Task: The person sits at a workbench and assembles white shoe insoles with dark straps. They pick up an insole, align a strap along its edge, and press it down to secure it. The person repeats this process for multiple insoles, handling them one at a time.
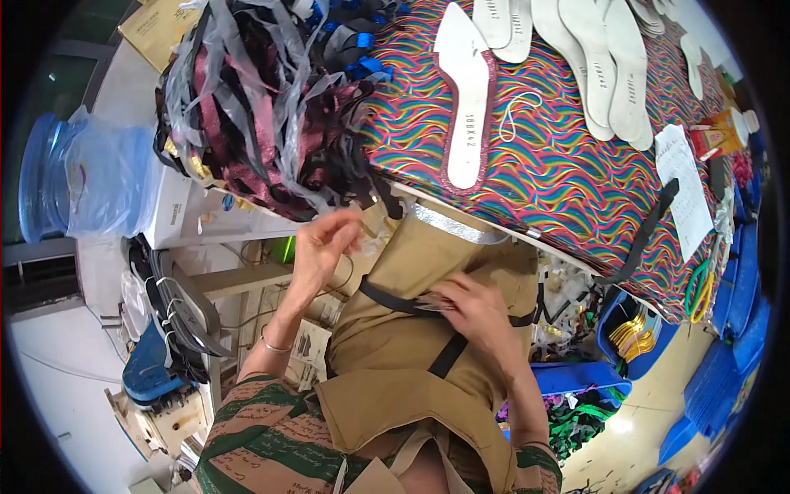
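My left hand (323, 245) is raised beside the hanging strips, with its fingers curled together. Whether something thin is pinched in them I cannot make out. My right hand (476, 309) lies low over my lap, fingers bent and pressed together around something thin and hard to see. Beneath those fingers a black strip (387, 298) crosses my brown apron (428, 251). On the table ahead is a white insole pattern (467, 123) with a glittery pink border, next to a thin white loop of cord (518, 115).
A heap of pink, black and grey strips (255, 107) hangs over the table's left side. White sole patterns (605, 70) lie on the colourful tablecloth (568, 181). Green- and yellow-handled scissors (699, 292) are at the right edge. A blue bin (621, 317) holds gold pieces. A blue spool (49, 177) stands left.
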{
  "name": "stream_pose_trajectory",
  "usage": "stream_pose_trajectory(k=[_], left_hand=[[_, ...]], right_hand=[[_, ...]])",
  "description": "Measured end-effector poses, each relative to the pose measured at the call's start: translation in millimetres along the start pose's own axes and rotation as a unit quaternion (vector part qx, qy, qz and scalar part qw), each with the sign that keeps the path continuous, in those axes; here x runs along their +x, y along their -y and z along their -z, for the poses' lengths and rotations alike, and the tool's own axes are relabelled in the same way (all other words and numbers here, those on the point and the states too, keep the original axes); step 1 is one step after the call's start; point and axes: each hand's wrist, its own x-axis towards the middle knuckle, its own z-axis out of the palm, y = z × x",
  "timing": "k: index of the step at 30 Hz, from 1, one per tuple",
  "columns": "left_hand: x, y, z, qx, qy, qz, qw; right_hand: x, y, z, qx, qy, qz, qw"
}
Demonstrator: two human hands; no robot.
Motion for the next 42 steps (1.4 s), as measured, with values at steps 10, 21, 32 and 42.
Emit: stream_pose_trajectory(k=[10, 21, 32, 42], left_hand=[[-30.4, 98.9, 13.3, -0.011, 0.097, 0.318, 0.943], [8.4, 61.3, -0.9, -0.74, -0.002, 0.268, 0.617], [10.7, 40.0, -7.6, -0.664, 0.083, 0.169, 0.724], [-21.9, -54.6, -61.8, -0.432, 0.178, -0.001, 0.884]], right_hand=[[19.0, 12.6, -29.2, -0.019, 0.036, 0.113, 0.993], [5.6, 48.6, -18.9, -0.029, 0.098, 0.229, 0.968], [-77.7, 15.6, 43.7, 0.017, -0.039, -0.033, 0.999], [-207.6, -86.1, 53.9, 0.17, -0.309, -0.312, 0.882]])
